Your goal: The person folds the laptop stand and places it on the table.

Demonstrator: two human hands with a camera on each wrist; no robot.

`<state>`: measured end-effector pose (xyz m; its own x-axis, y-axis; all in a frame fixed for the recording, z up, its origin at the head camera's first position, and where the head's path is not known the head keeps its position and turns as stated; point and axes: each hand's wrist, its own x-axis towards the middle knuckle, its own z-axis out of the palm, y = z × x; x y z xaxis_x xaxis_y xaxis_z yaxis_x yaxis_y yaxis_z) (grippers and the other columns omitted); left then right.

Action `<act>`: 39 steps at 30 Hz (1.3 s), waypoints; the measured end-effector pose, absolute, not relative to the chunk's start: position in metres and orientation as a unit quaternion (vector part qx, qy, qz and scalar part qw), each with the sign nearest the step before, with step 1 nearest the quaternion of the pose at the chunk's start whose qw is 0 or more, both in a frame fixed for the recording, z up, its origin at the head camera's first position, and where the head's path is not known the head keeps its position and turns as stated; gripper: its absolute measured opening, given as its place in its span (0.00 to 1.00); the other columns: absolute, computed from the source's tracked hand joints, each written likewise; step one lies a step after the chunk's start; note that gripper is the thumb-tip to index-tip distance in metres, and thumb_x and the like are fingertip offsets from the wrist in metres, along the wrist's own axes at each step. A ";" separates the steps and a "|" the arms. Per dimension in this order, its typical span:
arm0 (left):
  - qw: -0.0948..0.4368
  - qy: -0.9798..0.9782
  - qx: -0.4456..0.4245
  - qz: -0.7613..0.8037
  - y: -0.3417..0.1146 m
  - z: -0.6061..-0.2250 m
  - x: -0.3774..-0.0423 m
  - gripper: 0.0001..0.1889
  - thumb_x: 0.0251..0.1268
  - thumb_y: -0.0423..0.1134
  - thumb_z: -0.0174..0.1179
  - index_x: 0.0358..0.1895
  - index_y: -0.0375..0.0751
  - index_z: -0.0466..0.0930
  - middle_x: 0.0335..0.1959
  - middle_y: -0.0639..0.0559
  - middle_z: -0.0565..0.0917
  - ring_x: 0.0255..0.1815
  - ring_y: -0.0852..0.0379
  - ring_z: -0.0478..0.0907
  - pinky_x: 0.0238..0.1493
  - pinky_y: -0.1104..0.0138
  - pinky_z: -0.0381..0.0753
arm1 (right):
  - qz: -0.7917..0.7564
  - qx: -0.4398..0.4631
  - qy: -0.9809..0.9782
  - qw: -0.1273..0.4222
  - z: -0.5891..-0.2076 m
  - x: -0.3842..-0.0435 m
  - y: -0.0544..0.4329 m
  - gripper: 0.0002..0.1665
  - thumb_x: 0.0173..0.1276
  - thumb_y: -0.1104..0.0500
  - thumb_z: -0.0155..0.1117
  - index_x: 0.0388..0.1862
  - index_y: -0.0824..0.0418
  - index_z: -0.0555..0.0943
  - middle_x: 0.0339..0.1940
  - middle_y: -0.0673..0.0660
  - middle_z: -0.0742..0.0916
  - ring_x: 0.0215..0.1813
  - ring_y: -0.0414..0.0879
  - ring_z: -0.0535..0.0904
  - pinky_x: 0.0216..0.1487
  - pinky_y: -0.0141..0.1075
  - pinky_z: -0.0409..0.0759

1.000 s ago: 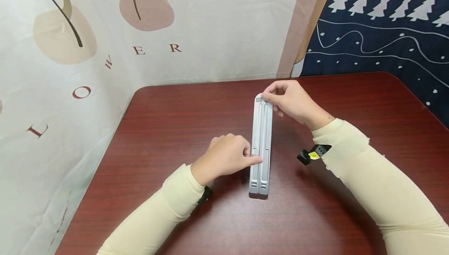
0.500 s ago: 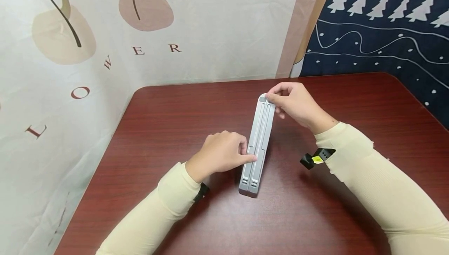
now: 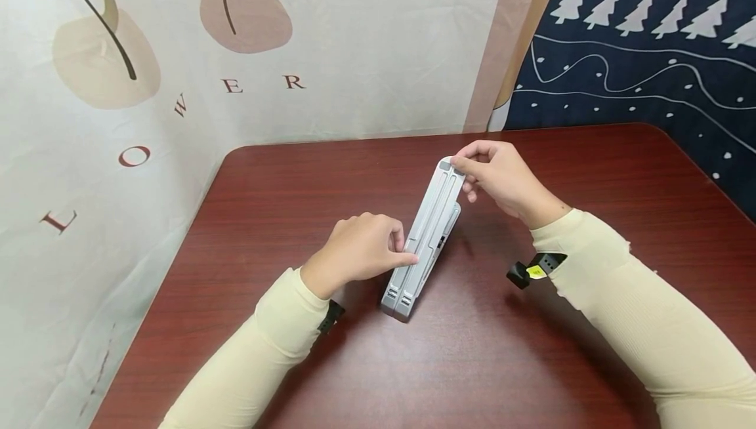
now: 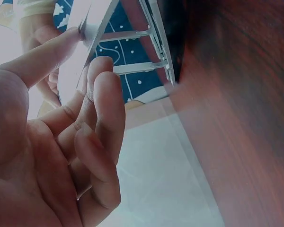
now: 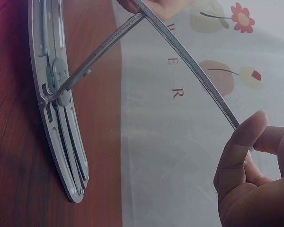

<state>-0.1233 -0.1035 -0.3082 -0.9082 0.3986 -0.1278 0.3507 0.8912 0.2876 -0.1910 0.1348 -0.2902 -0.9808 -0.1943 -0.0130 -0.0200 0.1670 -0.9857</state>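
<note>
A silver folding laptop stand [image 3: 434,212] is tilted over the table, its narrow folded top running away from me. My left hand [image 3: 360,248] pinches it towards the near end, thumb on top and fingers at the left side. At the far end, my right hand [image 3: 502,180] pinches the tip between thumb and fingers. In the right wrist view the stand is unfolded: its upper bar [image 5: 196,68] is raised off the slotted base [image 5: 61,137], with a slanted strut [image 5: 106,45] joining them. Two cross struts [image 4: 137,67] show past my left fingers in the left wrist view.
The stand is over a dark red wooden table [image 3: 277,186]. A pale printed cloth [image 3: 366,42] hangs behind and to the left. A navy cloth with white trees [image 3: 626,68] hangs at the back right. A black wrist strap [image 3: 546,262] sits on the right sleeve.
The stand's near end has swung left and slightly away, along with my left hand. My right hand has shifted slightly right. The lower part now shows beneath the top on the right side.
</note>
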 end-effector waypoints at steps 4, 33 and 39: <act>0.091 0.970 0.190 0.125 -0.105 -0.307 -0.124 0.17 0.54 0.66 0.68 0.24 0.61 0.77 0.20 0.63 0.78 0.26 0.59 0.76 0.31 0.60 0.71 | -0.648 -0.071 0.755 0.069 -0.291 -0.192 0.133 0.09 0.72 0.63 0.62 0.45 0.69 0.79 0.26 0.52 0.82 0.21 0.40 0.74 0.22 0.30 0.77; 0.062 0.974 0.193 0.106 -0.103 -0.307 -0.118 0.21 0.54 0.67 0.67 0.23 0.57 0.73 0.17 0.61 0.77 0.22 0.59 0.74 0.24 0.62 0.68 | -0.488 -0.070 0.866 0.080 -0.317 -0.214 0.160 0.12 0.74 0.60 0.59 0.51 0.64 0.82 0.32 0.59 0.83 0.30 0.47 0.78 0.33 0.35 0.81; 0.064 0.973 0.193 0.108 -0.103 -0.308 -0.119 0.21 0.54 0.67 0.67 0.23 0.57 0.73 0.17 0.61 0.77 0.22 0.58 0.74 0.24 0.61 0.68 | -0.431 -0.092 0.891 0.104 -0.337 -0.224 0.165 0.11 0.72 0.61 0.61 0.50 0.65 0.83 0.41 0.62 0.85 0.38 0.51 0.78 0.36 0.36 0.80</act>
<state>-0.1188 -0.1027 -0.3083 -0.9175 0.3891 -0.0827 0.3616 0.9024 0.2345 -0.2239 0.1648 -0.3368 -0.9612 -0.2546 -0.1066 -0.0745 0.6111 -0.7881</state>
